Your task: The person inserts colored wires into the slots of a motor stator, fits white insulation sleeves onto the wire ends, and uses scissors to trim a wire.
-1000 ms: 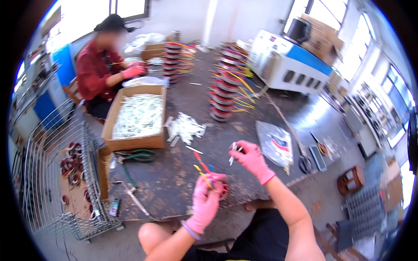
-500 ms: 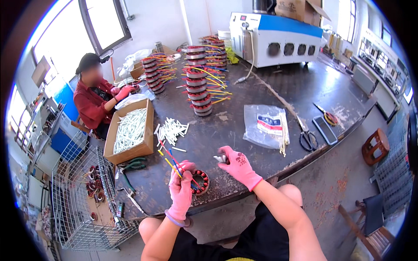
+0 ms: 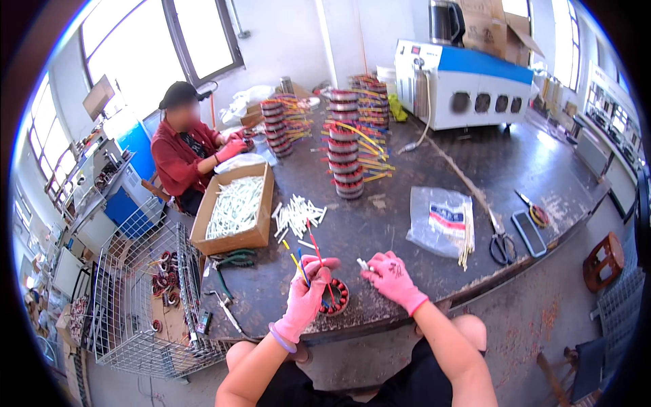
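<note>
My left hand, in a pink glove, is closed on the coloured lead wires of a wound stator ring. Yellow and blue wire ends poke up above its fingers, while a red wire stands apart, to their right. The stator, with dark red windings, lies on the table against this hand, partly hidden by it. To the right, my gloved right hand pinches short white sleeves at its fingertips, apart from the wires. How many it holds is unclear.
Loose white sleeves lie beside a cardboard box full of them. Stacked stators stand beyond. Green-handled pliers, a plastic bag, scissors and a phone surround my workspace. A co-worker sits far left.
The view has shifted, so the scene sits lower and farther right. The red wire now stands apart from the yellow and blue ones. My right hand's fingers have turned, showing the white sleeves more plainly.
</note>
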The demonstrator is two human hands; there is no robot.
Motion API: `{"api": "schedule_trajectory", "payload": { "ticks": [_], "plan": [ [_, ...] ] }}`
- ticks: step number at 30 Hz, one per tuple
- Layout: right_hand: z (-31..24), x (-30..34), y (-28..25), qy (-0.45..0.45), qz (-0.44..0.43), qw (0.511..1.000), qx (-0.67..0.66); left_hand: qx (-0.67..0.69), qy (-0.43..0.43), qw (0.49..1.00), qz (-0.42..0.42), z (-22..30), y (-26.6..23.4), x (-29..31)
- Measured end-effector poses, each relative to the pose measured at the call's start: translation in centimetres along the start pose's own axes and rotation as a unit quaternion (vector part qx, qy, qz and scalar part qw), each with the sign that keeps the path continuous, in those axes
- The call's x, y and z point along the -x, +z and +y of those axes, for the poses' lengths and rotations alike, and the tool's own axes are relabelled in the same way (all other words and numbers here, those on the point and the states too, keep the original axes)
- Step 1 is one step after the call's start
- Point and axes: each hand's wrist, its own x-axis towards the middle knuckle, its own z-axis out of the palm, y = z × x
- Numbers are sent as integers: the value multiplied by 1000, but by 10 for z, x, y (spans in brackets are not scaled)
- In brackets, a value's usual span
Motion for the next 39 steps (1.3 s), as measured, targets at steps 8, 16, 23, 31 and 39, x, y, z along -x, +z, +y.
{"api": "schedule_trajectory", "payload": {
  "ticks": [8, 16, 23, 31, 39],
  "plan": [
    [-29, -1, -20, 138, 4, 890, -435, -72, 55, 995, -41, -9, -9, -3],
    [-113, -54, -114, 41, 43, 865, -499, -63, 25, 995, -69, 4, -8, 3],
    [-147, -78, -104, 45, 33, 883, -466, 25, -10, 996, -86, 0, -18, 9],
    [-147, -91, -100, 70, 6, 871, -487, -27, 27, 993, -113, -2, -20, 9],
    [-164, -93, -115, 74, -4, 915, -397, 31, -44, 991, -122, 6, -23, 11]
  ]
}}
